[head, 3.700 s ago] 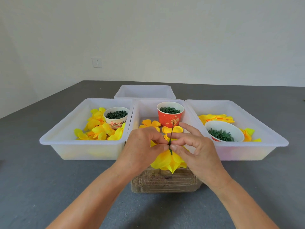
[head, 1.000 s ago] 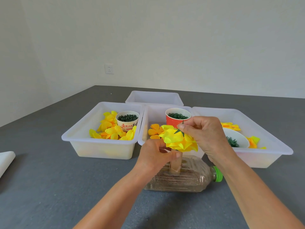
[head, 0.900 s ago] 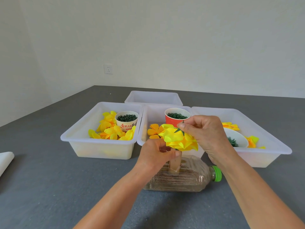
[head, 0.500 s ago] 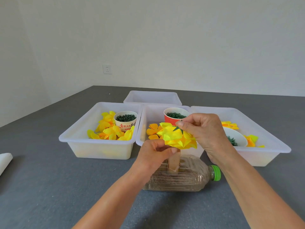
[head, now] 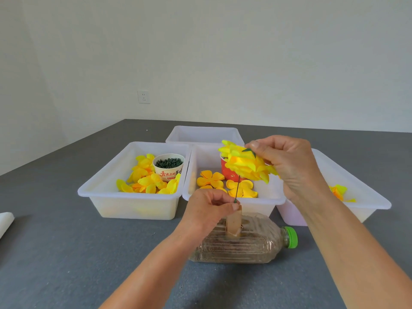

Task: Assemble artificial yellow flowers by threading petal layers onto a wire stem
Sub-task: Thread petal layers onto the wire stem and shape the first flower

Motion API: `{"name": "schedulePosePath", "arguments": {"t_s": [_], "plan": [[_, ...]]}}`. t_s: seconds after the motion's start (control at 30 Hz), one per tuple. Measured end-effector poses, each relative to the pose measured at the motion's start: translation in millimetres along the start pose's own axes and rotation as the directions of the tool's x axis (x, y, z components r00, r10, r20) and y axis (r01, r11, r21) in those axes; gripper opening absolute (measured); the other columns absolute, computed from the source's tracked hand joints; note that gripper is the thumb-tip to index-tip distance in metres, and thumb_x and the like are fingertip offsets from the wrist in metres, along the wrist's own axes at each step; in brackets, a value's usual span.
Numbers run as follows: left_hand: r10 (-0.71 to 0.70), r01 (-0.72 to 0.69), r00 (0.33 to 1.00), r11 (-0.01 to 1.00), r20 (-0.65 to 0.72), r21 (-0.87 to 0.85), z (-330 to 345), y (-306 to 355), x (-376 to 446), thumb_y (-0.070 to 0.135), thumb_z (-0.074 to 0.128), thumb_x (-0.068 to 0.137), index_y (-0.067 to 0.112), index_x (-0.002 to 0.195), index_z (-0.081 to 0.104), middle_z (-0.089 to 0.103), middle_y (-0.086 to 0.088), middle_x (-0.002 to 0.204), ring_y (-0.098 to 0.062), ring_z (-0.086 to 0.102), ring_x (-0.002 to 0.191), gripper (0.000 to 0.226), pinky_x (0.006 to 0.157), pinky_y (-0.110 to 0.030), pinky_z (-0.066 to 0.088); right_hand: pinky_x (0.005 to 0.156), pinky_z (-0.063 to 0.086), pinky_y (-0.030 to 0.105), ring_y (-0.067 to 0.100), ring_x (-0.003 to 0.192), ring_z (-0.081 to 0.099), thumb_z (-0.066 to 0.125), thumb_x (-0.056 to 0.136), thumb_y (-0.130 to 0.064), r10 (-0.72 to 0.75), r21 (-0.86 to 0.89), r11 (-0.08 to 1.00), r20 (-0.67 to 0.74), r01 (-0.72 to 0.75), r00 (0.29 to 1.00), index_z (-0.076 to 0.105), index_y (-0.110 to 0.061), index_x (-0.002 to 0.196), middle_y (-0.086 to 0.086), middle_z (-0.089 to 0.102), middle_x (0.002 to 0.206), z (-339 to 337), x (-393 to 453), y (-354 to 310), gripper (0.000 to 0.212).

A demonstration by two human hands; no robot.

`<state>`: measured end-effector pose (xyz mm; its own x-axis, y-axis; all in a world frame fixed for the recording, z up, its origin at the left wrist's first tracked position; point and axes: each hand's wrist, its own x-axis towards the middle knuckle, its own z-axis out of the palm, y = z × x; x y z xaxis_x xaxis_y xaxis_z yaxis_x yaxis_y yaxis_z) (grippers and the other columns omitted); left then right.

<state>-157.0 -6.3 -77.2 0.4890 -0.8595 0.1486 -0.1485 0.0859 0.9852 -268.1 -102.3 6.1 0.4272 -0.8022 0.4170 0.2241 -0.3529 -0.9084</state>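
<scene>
1. At 9 o'clock on the table (head: 55, 253), the left bin (head: 107, 192) holds loose yellow petals (head: 145, 181) and a paper cup (head: 168, 167) of green pieces.
2. At 6 o'clock, the left hand (head: 208, 210) pinches the lower end of the wire stem (head: 237, 188), fingers curled closed, directly above a tube (head: 234, 221) standing on a bottle (head: 240, 244) that lies on its side.
3. At 1 o'clock, the right hand (head: 287, 166) grips the stacked flower head (head: 245, 163) at the stem top, fingers closed on the petals.
4. Risk: a loose left pinch could let the thin wire slip through the layers.
5. Risk: squeezing the flower head could crush it.
</scene>
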Motion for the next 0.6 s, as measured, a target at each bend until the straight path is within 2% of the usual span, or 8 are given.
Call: {"name": "schedulePosePath", "arguments": {"t_s": [0.07,0.13,0.2,0.27,0.37,0.43,0.5,0.6], "plan": [[0.011,-0.011,1.0,1.0,-0.006,0.028,-0.8,-0.6,0.7,0.004,0.073,0.077,0.009,0.075,0.072,0.072,-0.015,0.087,-0.017,0.063,0.079,0.006,0.08,-0.031,0.051,0.058,0.05,0.024,0.012,0.059,0.06,0.069,0.078,-0.006,0.098,0.133,0.987,-0.067,-0.088,0.993,0.07,-0.009,0.071,0.004,0.068,0.065,-2.5,6.5,-0.3,0.008],[0.019,-0.019,1.0,0.999,-0.008,0.035,-1.6,-1.9,1.6,0.004,0.074,0.076,0.009,0.075,0.072,0.072,-0.01,0.082,-0.014,0.063,0.074,0.006,0.074,-0.025,0.051,0.055,0.05,0.026,0.015,0.058,0.06,0.067,0.078,-0.006,0.275,0.336,0.914,-0.11,-0.225,0.955,0.065,-0.011,0.069,0.004,0.066,0.063,-5.7,14.3,3.7,0.01],[0.015,-0.015,1.0,1.0,-0.009,0.027,-2.3,-2.8,2.4,0.004,0.075,0.074,0.01,0.075,0.072,0.071,-0.004,0.076,-0.008,0.062,0.069,0.006,0.065,-0.015,0.05,0.055,0.047,0.027,0.016,0.061,0.057,0.064,0.081,-0.01,0.474,0.509,0.778,-0.089,-0.369,0.876,0.06,-0.013,0.07,0.005,0.064,0.064,-9.0,19.4,10.7,0.012],[-0.005,0.005,1.0,1.0,-0.007,0.013,-4.6,-1.9,2.9,0.006,0.077,0.072,0.013,0.074,0.073,0.07,0.001,0.073,-0.004,0.062,0.067,0.008,0.061,-0.012,0.048,0.057,0.044,0.027,0.015,0.06,0.058,0.058,0.087,-0.013,0.603,0.641,0.624,-0.029,-0.448,0.797,0.057,-0.014,0.069,0.002,0.064,0.055,-10.5,20.5,19.1,0.018],[0.007,-0.006,0.999,1.0,-0.048,0.017,-9.4,5.7,7.9,0.014,0.076,0.075,0.02,0.076,0.073,0.07,0.007,0.07,0.001,0.061,0.066,0.006,0.058,-0.008,0.045,0.056,0.04,0.025,0.013,0.049,0.057,0.051,0.092,-0.012,0.635,0.747,0.473,0.08,-0.468,0.768,0.055,-0.012,0.067,0.002,0.062,0.048,-9.1,21.0,31.6,0.025],[0.059,-0.058,0.991,0.998,-0.118,0.014,-11.8,16.6,18.2,0.021,0.07,0.081,0.023,0.077,0.072,0.071,0.008,0.07,0.002,0.061,0.065,0.005,0.059,-0.008,0.047,0.055,0.04,0.023,0.013,0.057,0.054,0.049,0.092,-0.012,0.632,0.794,0.377,0.156,-0.477,0.759,0.055,-0.011,0.07,0.003,0.062,0.05,-6.0,23.2,39.5,0.023],[0.068,-0.068,0.985,0.998,-0.161,0.005,-11.9,29.9,33.5,0.027,0.063,0.087,0.023,0.079,0.07,0.072,0.006,0.075,-0.004,0.063,0.067,0.011,0.064,-0.015,0.051,0.052,0.041,0.022,0.014,0.056,0.054,0.048,0.093,-0.013,0.62,0.818,0.313,0.208,-0.482,0.756,0.055,-0.01,0.071,0.004,0.062,0.05,-0.2,25.8,47.9,0.023],[-0.069,0.061,0.995,0.991,-0.065,-0.119,-6.0,47.4,57.7,0.037,0.06,0.087,0.015,0.084,0.067,0.071,-0.003,0.081,-0.015,0.067,0.074,0.023,0.069,-0.027,0.054,0.039,0.044,0.016,0.015,0.04,0.057,0.049,0.093,-0.011,0.603,0.82,0.293,0.241,-0.492,0.761,0.056,-0.006,0.075,0.006,0.061,0.05,13.8,30.3,59.6,0.02]]}}
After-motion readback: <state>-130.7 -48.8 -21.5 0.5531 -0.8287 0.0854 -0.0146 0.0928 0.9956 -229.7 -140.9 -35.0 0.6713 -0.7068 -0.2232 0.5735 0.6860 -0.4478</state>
